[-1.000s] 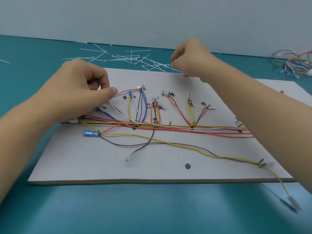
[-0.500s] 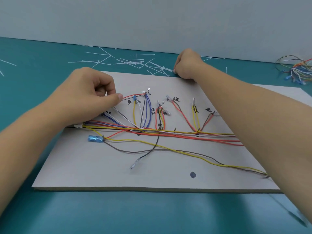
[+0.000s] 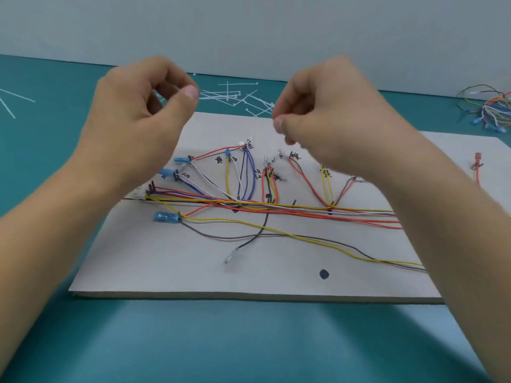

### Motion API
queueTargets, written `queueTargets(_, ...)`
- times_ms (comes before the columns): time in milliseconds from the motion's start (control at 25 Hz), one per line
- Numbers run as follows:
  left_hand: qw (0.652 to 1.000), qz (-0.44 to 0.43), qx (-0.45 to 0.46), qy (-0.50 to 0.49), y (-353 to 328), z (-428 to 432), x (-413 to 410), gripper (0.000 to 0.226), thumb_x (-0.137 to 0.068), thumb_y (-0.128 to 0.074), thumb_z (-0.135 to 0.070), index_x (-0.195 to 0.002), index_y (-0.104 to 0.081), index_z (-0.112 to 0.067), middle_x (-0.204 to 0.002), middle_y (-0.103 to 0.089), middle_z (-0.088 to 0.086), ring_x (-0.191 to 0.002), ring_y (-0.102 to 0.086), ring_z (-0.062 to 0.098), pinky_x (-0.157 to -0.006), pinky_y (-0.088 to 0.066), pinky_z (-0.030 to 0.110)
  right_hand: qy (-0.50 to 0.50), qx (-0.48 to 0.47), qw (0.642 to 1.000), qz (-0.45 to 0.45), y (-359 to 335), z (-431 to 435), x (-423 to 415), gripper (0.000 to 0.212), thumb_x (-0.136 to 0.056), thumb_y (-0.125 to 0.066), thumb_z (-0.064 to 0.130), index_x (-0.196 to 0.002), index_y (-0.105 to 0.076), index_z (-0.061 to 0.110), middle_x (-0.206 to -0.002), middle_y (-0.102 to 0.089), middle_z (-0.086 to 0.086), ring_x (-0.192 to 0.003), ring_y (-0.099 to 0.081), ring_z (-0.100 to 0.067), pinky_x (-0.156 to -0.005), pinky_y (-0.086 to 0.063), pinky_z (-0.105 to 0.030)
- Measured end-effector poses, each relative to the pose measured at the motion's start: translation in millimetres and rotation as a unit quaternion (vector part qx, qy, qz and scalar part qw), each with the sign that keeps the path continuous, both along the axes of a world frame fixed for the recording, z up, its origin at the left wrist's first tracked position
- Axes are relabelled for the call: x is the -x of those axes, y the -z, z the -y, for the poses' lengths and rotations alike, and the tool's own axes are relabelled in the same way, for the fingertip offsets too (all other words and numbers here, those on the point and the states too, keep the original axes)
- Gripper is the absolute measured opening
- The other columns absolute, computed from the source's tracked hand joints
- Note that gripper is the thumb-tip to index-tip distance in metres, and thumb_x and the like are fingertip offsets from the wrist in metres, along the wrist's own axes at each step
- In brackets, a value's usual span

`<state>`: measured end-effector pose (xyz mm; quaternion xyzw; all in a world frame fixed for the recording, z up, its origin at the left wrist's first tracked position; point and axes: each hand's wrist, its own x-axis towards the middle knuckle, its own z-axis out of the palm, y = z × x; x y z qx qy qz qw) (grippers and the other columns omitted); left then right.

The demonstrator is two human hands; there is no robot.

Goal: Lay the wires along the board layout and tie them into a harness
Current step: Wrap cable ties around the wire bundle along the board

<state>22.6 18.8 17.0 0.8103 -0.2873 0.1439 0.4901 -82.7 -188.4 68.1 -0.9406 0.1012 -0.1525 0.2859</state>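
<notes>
Two hands hover above the board [image 3: 193, 266]: left hand [image 3: 138, 111] at 10 o'clock, fingers curled with a narrow gap to the thumb; right hand [image 3: 326, 117] at 1 o'clock, thumb and forefinger pinched; whether either holds anything, I cannot tell. Wires [image 3: 276, 210] lie across the board's centre, ties [image 3: 232, 95] at 12 o'clock beyond it.

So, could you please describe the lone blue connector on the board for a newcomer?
On the grey board, find the wire bundle running across its middle. The blue connector lies at its left end, on the near side; unlike the two blue ones beyond, it feeds a yellow wire and a brown wire.
</notes>
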Motion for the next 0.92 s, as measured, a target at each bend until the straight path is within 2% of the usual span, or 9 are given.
queueTargets(80, 0.998, -0.023, -0.013, 0.062, -3.5, 1.8, 8.2, 0.022, -0.093, -0.060, -0.038, -0.096, -0.074, -0.021, -0.080, -0.069, 0.001, -0.069, -0.055, 0.023, -0.061, -0.045, 0.028, -0.018, -0.025, 0.999, 0.018, 7.7, -12.4, 16.8, 0.013, -0.087, -0.071, 0.015, -0.077, -0.071, 0.023, -0.066, -0.071, 0.007, -0.063, -0.071, -0.008, -0.061, -0.059, -0.029)
queueTargets(200, 0.975, -0.104, -0.081, 0.181, -1.7, 3.7, 19.3, 0.021, -0.088, -0.068, -0.038, -0.085, -0.078, -0.019, -0.072, -0.070, 0.007, -0.062, -0.054, 0.011, -0.056, -0.041, 0.017, -0.041, -0.033, 0.996, 0.074, 24.1, -19.8, 25.2, 0.012, -0.088, -0.072, 0.010, -0.083, -0.072, 0.021, -0.069, -0.068, 0.010, -0.066, -0.068, -0.007, -0.066, -0.058, -0.030)
queueTargets(280, 0.960, -0.140, -0.084, 0.229, -1.7, 5.1, 22.6, 0.020, -0.087, -0.070, -0.037, -0.082, -0.079, -0.019, -0.067, -0.069, 0.009, -0.063, -0.056, 0.012, -0.062, -0.044, 0.025, -0.049, -0.053, 0.994, 0.078, 34.7, -19.5, 26.6, 0.011, -0.089, -0.072, 0.006, -0.086, -0.073, 0.017, -0.070, -0.067, 0.010, -0.066, -0.066, -0.008, -0.067, -0.057, -0.030)
queueTargets(440, 0.951, -0.148, -0.079, 0.258, -5.2, 3.0, 25.3, 0.018, -0.082, -0.076, -0.032, -0.078, -0.078, -0.014, -0.061, -0.070, 0.004, -0.057, -0.061, 0.010, -0.055, -0.048, 0.028, -0.061, -0.225, 0.968, 0.096, 44.2, -19.2, 29.1, 0.017, -0.087, -0.075, 0.000, -0.083, -0.072, 0.016, -0.069, -0.072, 0.002, -0.062, -0.069, -0.015, -0.064, -0.060, -0.034)
queueTargets(560, 0.949, -0.155, -0.071, 0.266, -7.3, 1.4, 26.1, 0.018, -0.083, -0.076, -0.032, -0.080, -0.078, -0.014, -0.063, -0.072, 0.005, -0.060, -0.059, 0.023, -0.059, -0.047, 0.044, -0.082, -0.400, 0.908, 0.094, 44.0, -19.5, 29.9, 0.014, -0.087, -0.073, -0.006, -0.088, -0.073, 0.008, -0.074, -0.072, -0.009, -0.063, -0.067, -0.018, -0.066, -0.058, -0.031)
queueTargets(680, 0.935, -0.178, -0.066, 0.300, -6.3, 4.4, 30.6, 0.016, -0.085, -0.075, -0.027, -0.079, -0.078, -0.013, -0.065, -0.073, 0.005, -0.061, -0.061, 0.017, -0.062, -0.049, 0.033, -0.098, -0.506, 0.856, 0.049, 46.1, -17.9, 30.9, 0.013, -0.089, -0.069, -0.006, -0.093, -0.071, 0.006, -0.082, -0.072, -0.011, -0.068, -0.066, -0.020, -0.067, -0.057, -0.030)
queueTargets(840, 0.930, -0.187, -0.073, 0.309, 0.3, 10.9, 34.8, 0.016, -0.086, -0.075, -0.025, -0.074, -0.077, -0.015, -0.066, -0.074, 0.004, -0.062, -0.064, 0.012, -0.062, -0.052, 0.024, -0.105, -0.522, 0.846, 0.029, 47.8, -15.4, 26.9, 0.014, -0.089, -0.066, -0.007, -0.094, -0.070, 0.006, -0.083, -0.074, -0.010, -0.071, -0.066, -0.019, -0.072, -0.058, -0.031)
queueTargets(920, 0.938, -0.173, -0.077, 0.290, 0.9, 11.1, 34.8, 0.015, -0.086, -0.076, -0.029, -0.075, -0.078, -0.019, -0.066, -0.075, 0.001, -0.062, -0.066, 0.010, -0.061, -0.053, 0.025, -0.109, -0.514, 0.850, 0.025, 49.1, -13.4, 25.6, 0.014, -0.089, -0.066, -0.007, -0.094, -0.071, 0.006, -0.084, -0.074, -0.010, -0.073, -0.066, -0.020, -0.074, -0.058, -0.031)
